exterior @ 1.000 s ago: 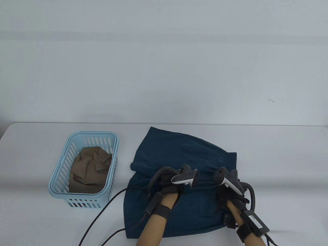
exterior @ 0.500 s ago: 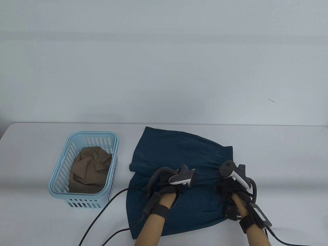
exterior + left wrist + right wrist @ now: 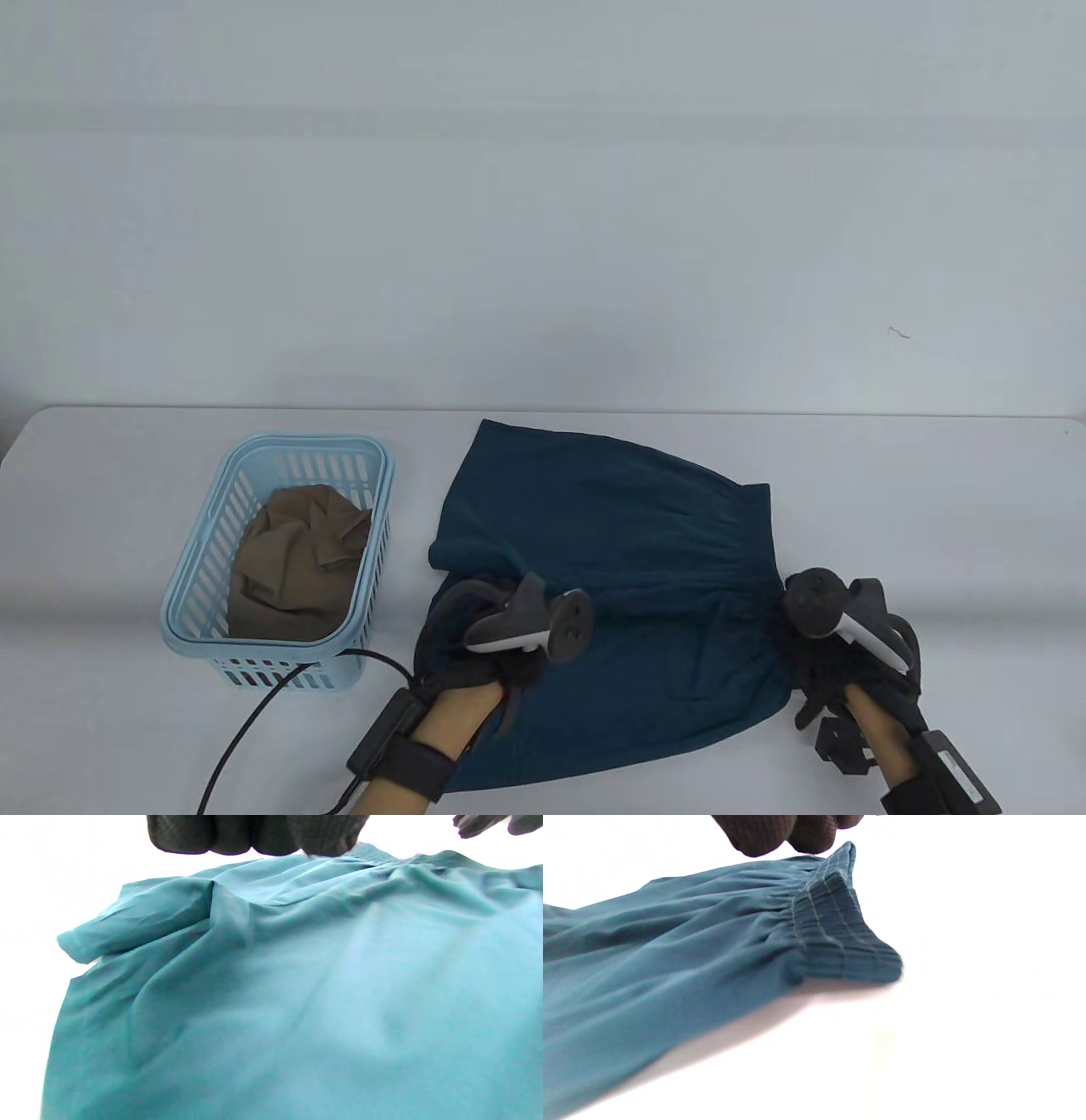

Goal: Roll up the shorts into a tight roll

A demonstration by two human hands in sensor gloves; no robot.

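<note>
The dark teal shorts lie folded on the white table, waistband at the right. My left hand rests over their near left part. In the left wrist view its curled fingers hang just above the cloth; whether they pinch it is hidden. My right hand is at the shorts' right edge. In the right wrist view its fingers meet the ribbed waistband, whose end is raised off the table.
A light blue slatted basket stands left of the shorts with a crumpled brown garment inside. A black cable runs from my left wrist along the table's near edge. White tabletop lies right of and behind the shorts.
Both hands have moved apart and towards me: the left to the shorts' near left part, the right to the waistband edge. The shorts' right side has spread out further right.
</note>
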